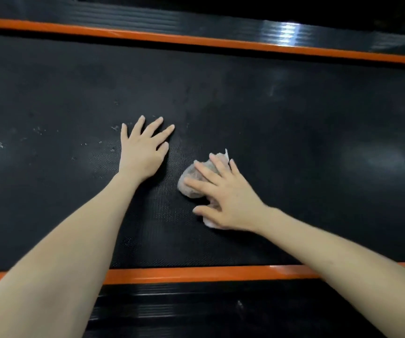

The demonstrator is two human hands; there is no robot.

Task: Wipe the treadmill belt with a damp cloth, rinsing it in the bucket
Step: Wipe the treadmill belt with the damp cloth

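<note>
Hidden: the crumpled grey-white cloth (194, 181) is lying mid-belt, partly under the right hand (228, 198), with only its left bulge and two white corners showing; the black dimpled rubber treadmill belt (294, 142) is running out of frame left and right.
Hands: the right is pressing the cloth with straight, spread fingers; the left hand (141, 152) is resting palm-down just left of it, fingers splayed.
Textures: pale specks are glinting at left; glossy orange edge strips (196, 274) are bordering the belt near and far, beside black ribbed side rails (196, 306).

A single head-worn wide-angle camera looks forward and steeply down at the treadmill belt (282, 123) from close range, positioned over its near orange edge strip (196, 274). The belt spans the frame left to right, and the far orange edge strip (196, 41) lies near the top.
</note>
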